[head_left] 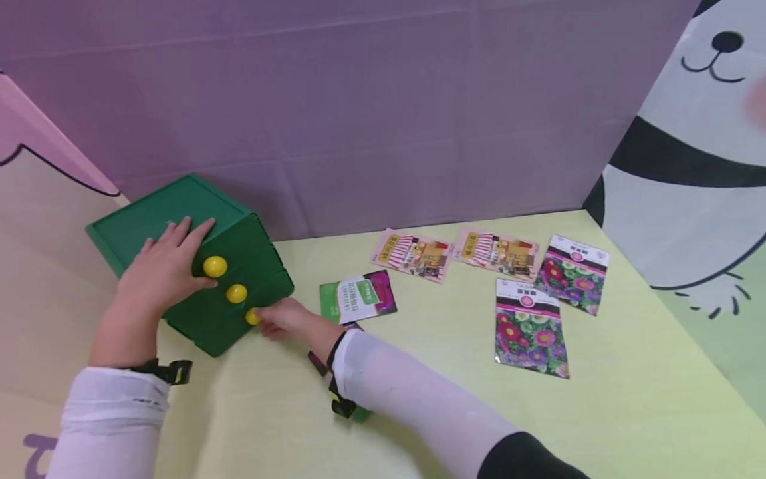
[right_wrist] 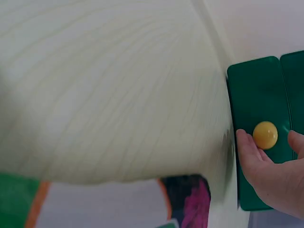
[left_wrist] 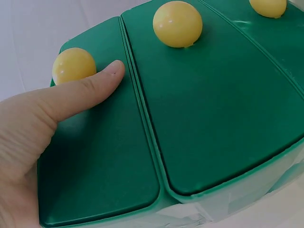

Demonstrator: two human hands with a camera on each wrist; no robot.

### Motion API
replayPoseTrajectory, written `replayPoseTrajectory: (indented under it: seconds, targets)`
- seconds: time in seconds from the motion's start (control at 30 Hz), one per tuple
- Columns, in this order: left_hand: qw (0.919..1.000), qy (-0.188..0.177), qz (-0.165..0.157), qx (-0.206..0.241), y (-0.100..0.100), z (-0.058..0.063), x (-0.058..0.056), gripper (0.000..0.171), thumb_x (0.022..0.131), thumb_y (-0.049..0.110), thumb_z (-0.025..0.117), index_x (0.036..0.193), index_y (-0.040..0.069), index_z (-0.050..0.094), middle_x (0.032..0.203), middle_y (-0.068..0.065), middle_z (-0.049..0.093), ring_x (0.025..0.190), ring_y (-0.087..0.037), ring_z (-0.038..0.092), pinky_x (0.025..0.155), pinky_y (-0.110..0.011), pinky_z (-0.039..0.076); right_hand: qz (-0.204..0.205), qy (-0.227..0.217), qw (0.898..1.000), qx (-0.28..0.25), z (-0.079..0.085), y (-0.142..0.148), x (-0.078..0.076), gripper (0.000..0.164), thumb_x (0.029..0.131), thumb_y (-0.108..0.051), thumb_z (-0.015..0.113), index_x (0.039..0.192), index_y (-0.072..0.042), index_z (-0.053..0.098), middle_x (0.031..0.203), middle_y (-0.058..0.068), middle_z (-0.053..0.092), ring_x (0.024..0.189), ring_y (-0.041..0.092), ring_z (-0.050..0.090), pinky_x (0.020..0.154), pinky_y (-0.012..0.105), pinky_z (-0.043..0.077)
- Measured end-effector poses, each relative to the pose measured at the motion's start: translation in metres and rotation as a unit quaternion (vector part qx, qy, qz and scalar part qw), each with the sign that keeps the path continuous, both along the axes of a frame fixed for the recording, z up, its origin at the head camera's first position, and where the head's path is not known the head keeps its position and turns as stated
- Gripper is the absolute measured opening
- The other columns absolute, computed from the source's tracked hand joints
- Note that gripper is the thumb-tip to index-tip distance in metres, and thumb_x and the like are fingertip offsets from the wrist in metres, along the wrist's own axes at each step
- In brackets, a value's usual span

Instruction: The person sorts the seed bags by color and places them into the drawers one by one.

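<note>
Green plastic box with three drawers (head_left: 263,253) sits on the pale yellow table (head_left: 443,399). Right hand (head_left: 286,318) is at its bottom round yellow knob (head_left: 253,316), fingers and thumb either side; honestly can't tell if it's pinching. Left hand (head_left: 161,269) is spread over the box's top, not clenched. Drawers look closed, insides hidden. Flat flower-printed packets (head_left: 531,336) lie well right of the box.
</note>
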State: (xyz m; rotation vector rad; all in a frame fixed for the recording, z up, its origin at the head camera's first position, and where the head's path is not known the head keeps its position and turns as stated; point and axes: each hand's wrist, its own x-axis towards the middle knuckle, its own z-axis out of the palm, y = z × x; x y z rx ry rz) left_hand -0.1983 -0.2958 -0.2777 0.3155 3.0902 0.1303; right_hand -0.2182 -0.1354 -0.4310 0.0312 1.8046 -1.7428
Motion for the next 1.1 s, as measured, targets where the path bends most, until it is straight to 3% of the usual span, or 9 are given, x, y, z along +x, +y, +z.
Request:
replayPoseTrajectory:
  seconds: [0.23, 0.43, 0.87, 1.0, 1.1]
  targets:
    - [1.0, 0.003, 0.005, -0.003, 0.002, -0.001, 0.0, 0.109, 0.08, 0.025, 0.08, 0.157, 0.014, 0.003, 0.157, -0.032, 0.004, 0.143, -0.053, 0.004, 0.111, -0.072, 0.007, -0.029, 0.056, 0.996, 0.069, 0.001, -0.013, 0.001, 0.019, 0.088, -0.015, 0.071, 0.087, 0.004, 0.066, 0.09, 0.02, 0.073, 0.085, 0.03, 0.071, 0.07, 0.029, 0.06]
    - [0.9999, 0.008, 0.01, -0.003, 0.002, -0.001, -0.001, 0.109, 0.079, 0.024, 0.08, 0.157, 0.014, 0.004, 0.157, -0.031, 0.004, 0.143, -0.053, 0.005, 0.111, -0.072, 0.007, -0.01, 0.122, 0.981, 0.152, -0.002, -0.013, 0.001, 0.021, 0.086, -0.022, 0.075, 0.089, -0.001, 0.073, 0.079, 0.011, 0.074, 0.071, 0.019, 0.071, 0.058, 0.015, 0.047]
    - [0.9999, 0.006, 0.006, 0.007, 0.001, -0.002, 0.0, 0.107, 0.08, 0.024, 0.079, 0.157, 0.014, 0.004, 0.157, -0.032, 0.002, 0.143, -0.053, 0.002, 0.111, -0.072, 0.005, 0.062, 0.15, 0.968, 0.189, 0.003, 0.012, 0.008, 0.022, 0.086, -0.022, 0.074, 0.094, -0.002, 0.072, 0.077, 0.006, 0.074, 0.072, 0.015, 0.069, 0.06, 0.016, 0.048]
    - [0.9999, 0.006, 0.005, 0.012, 0.001, -0.002, -0.001, 0.107, 0.08, 0.023, 0.079, 0.157, 0.015, 0.004, 0.157, -0.032, 0.003, 0.143, -0.053, 0.002, 0.111, -0.072, 0.004, 0.079, 0.16, 0.961, 0.21, 0.003, 0.023, 0.013, 0.022, 0.086, -0.024, 0.074, 0.091, -0.003, 0.074, 0.073, 0.003, 0.073, 0.066, 0.012, 0.064, 0.057, 0.018, 0.046]
    - [0.9999, 0.006, 0.005, 0.012, 0.001, -0.002, 0.0, 0.107, 0.08, 0.023, 0.079, 0.157, 0.014, 0.005, 0.157, -0.032, 0.002, 0.143, -0.053, 0.002, 0.11, -0.072, 0.004, 0.106, 0.176, 0.95, 0.236, 0.005, 0.031, 0.017, 0.022, 0.087, -0.026, 0.073, 0.089, -0.004, 0.075, 0.071, 0.001, 0.071, 0.063, 0.011, 0.061, 0.054, 0.018, 0.044]
